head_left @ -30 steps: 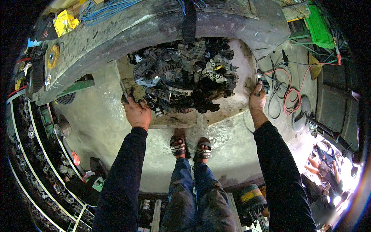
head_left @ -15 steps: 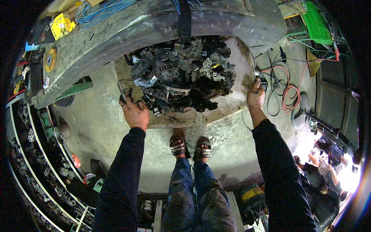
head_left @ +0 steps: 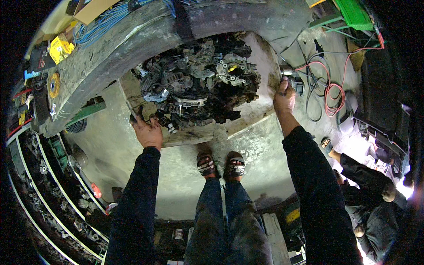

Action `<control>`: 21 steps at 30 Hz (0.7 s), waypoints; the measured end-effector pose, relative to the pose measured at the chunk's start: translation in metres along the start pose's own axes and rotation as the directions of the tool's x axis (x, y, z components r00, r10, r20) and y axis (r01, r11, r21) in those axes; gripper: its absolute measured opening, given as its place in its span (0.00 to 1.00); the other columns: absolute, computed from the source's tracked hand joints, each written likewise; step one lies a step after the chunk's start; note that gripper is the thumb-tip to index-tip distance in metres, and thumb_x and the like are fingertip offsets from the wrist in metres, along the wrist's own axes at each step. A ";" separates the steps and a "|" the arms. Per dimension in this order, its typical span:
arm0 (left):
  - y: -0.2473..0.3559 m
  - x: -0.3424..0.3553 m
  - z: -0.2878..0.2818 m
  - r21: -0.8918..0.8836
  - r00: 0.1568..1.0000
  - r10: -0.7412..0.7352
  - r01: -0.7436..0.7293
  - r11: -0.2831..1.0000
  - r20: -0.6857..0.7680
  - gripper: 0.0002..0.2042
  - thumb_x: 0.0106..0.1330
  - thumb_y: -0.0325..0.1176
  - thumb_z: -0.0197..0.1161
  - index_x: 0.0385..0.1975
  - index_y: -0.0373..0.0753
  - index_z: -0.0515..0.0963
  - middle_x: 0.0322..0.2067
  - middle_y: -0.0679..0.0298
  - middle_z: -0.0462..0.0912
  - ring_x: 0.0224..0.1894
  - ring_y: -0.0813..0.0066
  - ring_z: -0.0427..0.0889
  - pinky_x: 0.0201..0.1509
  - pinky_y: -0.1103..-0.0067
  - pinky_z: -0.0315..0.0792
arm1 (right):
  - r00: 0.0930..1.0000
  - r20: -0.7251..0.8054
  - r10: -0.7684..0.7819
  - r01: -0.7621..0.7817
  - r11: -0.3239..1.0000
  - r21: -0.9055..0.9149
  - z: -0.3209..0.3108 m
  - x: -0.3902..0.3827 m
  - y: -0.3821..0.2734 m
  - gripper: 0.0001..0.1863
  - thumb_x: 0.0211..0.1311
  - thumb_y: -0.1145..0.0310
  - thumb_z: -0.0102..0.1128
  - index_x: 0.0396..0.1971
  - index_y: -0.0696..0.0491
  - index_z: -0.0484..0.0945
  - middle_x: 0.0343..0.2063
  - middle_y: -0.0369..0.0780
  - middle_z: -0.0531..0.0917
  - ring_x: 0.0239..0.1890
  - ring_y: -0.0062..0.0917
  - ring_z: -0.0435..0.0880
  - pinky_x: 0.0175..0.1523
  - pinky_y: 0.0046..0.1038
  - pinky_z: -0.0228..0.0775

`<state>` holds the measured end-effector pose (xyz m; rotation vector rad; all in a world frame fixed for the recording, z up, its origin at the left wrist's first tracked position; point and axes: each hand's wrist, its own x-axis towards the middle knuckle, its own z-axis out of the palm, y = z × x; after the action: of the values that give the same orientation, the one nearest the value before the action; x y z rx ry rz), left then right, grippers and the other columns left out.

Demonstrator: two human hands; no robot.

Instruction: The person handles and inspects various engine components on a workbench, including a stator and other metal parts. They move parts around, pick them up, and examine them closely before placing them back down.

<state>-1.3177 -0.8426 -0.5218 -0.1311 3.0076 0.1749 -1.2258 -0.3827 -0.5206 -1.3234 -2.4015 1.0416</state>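
My left hand point(head_left: 148, 132) is closed on the near left corner of a flat, stained board point(head_left: 265, 99), its fingers beside some small black connectors. My right hand point(head_left: 285, 99) grips the board's right edge, thumb on top; its undersides of the fingers are hidden. Between them a greasy heap of engine parts point(head_left: 190, 84) covers most of the board. Within the heap are a pale metal housing point(head_left: 232, 68) with a yellow spot at its centre, and a curved metal piece point(head_left: 191, 102). A metal fitting point(head_left: 298, 85) sits just beyond my right hand.
A grey bench point(head_left: 106, 59) arches across the far side, bearing blue cable point(head_left: 106, 22) and a yellow box point(head_left: 61, 49). Black and red cables point(head_left: 333, 95) coil on the floor at right. Shelves of parts point(head_left: 48, 185) stand at left. Another person point(head_left: 375, 203) is low at right.
My view has turned slightly; the board and heap appear farther left and higher. Both hands keep their hold on the board. The person at right has shifted, and a sandalled foot now shows.
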 end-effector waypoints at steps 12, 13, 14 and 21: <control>0.003 0.006 -0.009 -0.031 0.995 0.096 -0.095 0.995 0.018 0.41 0.76 0.54 0.52 0.74 0.23 0.53 0.72 0.31 0.56 0.75 0.35 0.54 0.78 0.57 0.53 | 1.000 -0.001 -0.013 0.012 0.999 -0.031 -0.001 -0.002 -0.007 0.25 0.79 0.52 0.40 0.46 0.59 0.77 0.40 0.61 0.82 0.46 0.62 0.79 0.52 0.53 0.71; 0.007 0.007 -0.014 -0.030 0.996 0.083 -0.082 0.996 0.017 0.42 0.75 0.56 0.52 0.74 0.24 0.53 0.72 0.32 0.56 0.76 0.36 0.54 0.78 0.56 0.52 | 1.000 -0.003 -0.023 0.023 0.999 -0.037 -0.002 -0.003 -0.007 0.25 0.79 0.52 0.39 0.47 0.59 0.78 0.40 0.60 0.82 0.47 0.61 0.79 0.53 0.53 0.71; 0.014 0.008 -0.022 -0.029 0.997 0.070 -0.069 0.997 0.015 0.43 0.75 0.57 0.52 0.74 0.24 0.53 0.72 0.32 0.56 0.76 0.36 0.54 0.78 0.54 0.51 | 0.999 -0.022 -0.026 0.025 0.999 -0.039 -0.003 -0.003 -0.008 0.25 0.79 0.52 0.39 0.48 0.59 0.78 0.41 0.59 0.82 0.48 0.61 0.79 0.54 0.52 0.71; 0.144 0.041 -0.068 -0.172 0.786 0.616 -0.600 0.781 0.057 0.34 0.64 0.51 0.67 0.62 0.28 0.72 0.63 0.35 0.73 0.66 0.39 0.71 0.72 0.54 0.63 | 0.999 0.020 0.027 -0.025 0.996 -0.082 -0.003 -0.002 -0.008 0.25 0.80 0.54 0.37 0.49 0.58 0.79 0.45 0.58 0.81 0.50 0.57 0.79 0.57 0.49 0.71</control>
<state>-1.3803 -0.7116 -0.4443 0.8283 2.8033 0.4429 -1.2280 -0.3856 -0.5124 -1.3803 -2.4729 0.9781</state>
